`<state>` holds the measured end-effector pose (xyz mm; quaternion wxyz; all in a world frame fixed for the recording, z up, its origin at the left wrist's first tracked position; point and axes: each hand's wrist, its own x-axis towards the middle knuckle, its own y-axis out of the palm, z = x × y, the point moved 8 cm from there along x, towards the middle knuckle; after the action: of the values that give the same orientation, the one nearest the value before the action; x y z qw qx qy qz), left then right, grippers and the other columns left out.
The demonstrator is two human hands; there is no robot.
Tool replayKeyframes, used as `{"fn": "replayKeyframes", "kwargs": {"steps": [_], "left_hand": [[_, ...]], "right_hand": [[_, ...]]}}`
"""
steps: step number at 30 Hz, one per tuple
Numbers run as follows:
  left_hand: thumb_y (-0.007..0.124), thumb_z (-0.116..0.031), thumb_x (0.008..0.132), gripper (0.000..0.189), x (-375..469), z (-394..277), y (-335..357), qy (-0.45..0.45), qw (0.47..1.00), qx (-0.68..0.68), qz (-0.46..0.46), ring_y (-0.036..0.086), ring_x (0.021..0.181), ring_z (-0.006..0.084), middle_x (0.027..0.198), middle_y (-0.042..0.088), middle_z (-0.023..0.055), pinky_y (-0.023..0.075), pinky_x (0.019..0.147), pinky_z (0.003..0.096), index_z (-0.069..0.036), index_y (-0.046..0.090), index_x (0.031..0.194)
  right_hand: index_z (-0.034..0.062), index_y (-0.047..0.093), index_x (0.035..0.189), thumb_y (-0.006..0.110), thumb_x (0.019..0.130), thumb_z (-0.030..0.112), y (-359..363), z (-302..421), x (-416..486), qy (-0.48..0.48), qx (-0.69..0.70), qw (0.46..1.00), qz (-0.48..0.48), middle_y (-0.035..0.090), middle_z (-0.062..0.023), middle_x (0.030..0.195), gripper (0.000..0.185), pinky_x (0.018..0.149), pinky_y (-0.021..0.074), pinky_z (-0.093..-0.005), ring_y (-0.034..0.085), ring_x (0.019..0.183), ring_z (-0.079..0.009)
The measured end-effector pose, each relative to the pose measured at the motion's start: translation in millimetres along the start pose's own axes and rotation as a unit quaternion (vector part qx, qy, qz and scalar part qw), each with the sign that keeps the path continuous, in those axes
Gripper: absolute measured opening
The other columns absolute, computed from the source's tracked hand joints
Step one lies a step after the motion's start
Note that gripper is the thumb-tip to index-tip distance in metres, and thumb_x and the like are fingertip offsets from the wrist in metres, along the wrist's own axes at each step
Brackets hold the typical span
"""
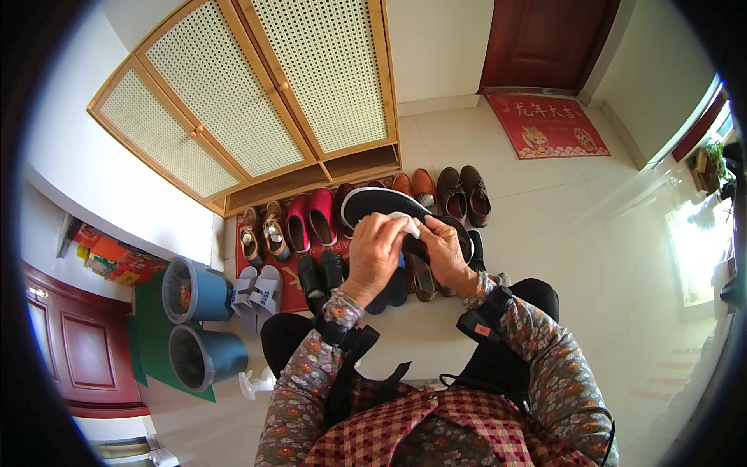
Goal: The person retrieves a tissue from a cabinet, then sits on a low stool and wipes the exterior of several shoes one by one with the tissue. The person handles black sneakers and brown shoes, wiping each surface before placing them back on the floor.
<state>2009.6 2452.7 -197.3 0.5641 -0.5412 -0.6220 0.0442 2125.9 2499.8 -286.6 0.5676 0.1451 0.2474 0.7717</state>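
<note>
A black shoe (379, 204) with a white sole edge is held up before me, above the rows of shoes. My right hand (448, 250) grips it near its patterned sole end (458, 226). Pinched in the fingers of my left hand (373, 252) is a white tissue or cloth (410, 225), which lies against the shoe's dark surface. The thumb of my right hand is close beside the white piece. Both hands cover part of the shoe, so its middle is partly hidden.
Several pairs of shoes, including red slip-ons (322, 215) and grey slippers (267, 292), stand on and around a red mat (292, 269). Beyond is a cabinet (327, 166) with woven doors. Two blue bins (224, 356) and a white spray bottle (257, 384) are at left.
</note>
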Motion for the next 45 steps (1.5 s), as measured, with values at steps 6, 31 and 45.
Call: {"fn": "replayKeyframes", "kwargs": {"steps": [6, 31, 45], "left_hand": [[0.067, -0.002, 0.088, 0.018, 0.6, 55.4, -53.2, -0.205, 0.964, 0.084, -0.150, 0.062, 0.082, 0.0271, 0.092, 0.059, 0.0102, 0.0512, 0.072, 0.0354, -0.005, 0.067, 0.106], [0.071, 0.001, 0.085, 0.020, -3.9, 75.9, -41.1, -0.236, 0.967, 0.003, -0.100, 0.064, 0.079, 0.0266, 0.090, 0.061, 0.0105, 0.0514, 0.070, 0.0345, -0.003, 0.069, 0.105], [0.071, -0.001, 0.085, 0.017, 0.2, 61.5, -44.8, -0.174, 0.982, -0.008, -0.072, 0.065, 0.081, 0.0276, 0.090, 0.062, 0.0126, 0.0517, 0.070, 0.0348, -0.001, 0.068, 0.102]], "right_hand": [[-0.0033, 0.069, 0.104, 0.067, 0.097, 0.019, 8.8, 4.0, -4.4, -0.036, -0.114, 0.993, 0.009, 0.063, 0.0075, 0.090, 0.023, 0.072, 0.0465, -0.0204, 0.050, 0.081, -0.0020], [-0.0044, 0.061, 0.087, 0.069, 0.090, 0.007, 29.0, 20.4, -21.0, -0.149, -0.387, 0.908, 0.055, 0.055, -0.0187, 0.071, 0.014, 0.056, 0.0433, -0.0350, 0.046, 0.058, -0.0245], [-0.0030, 0.062, 0.086, 0.066, 0.090, 0.004, 34.8, 23.5, -23.0, -0.171, -0.426, 0.884, 0.088, 0.057, -0.0187, 0.074, 0.009, 0.062, 0.0459, -0.0374, 0.055, 0.064, -0.0327]]}}
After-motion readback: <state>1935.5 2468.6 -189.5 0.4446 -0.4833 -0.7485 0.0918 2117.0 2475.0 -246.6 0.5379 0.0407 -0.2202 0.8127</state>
